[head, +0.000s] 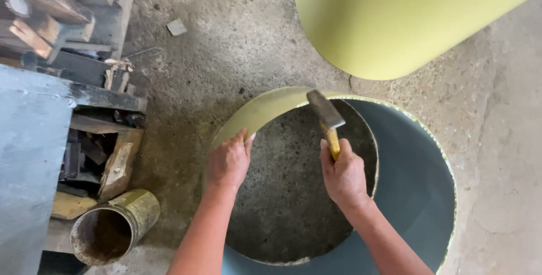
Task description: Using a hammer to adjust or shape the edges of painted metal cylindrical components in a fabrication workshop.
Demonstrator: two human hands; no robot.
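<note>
A wide sheet-metal cylinder [418, 173], pale yellow outside and grey inside, stands open on the concrete floor below me. My left hand [228, 162] grips its near-left rim, fingers over the top edge. My right hand [343, 174] is shut on a hammer [326, 118] with a yellow wooden handle and a dark steel head. The head is raised over the rim at the far side of the cylinder. Bare concrete shows through the cylinder's open bottom.
A second yellow sheet-metal cylinder [389, 21] stands at the top right. A rusty tin can [113, 230] lies at the lower left. A grey metal slab [28, 156] and a pile of scrap wood and metal [68, 21] fill the left side.
</note>
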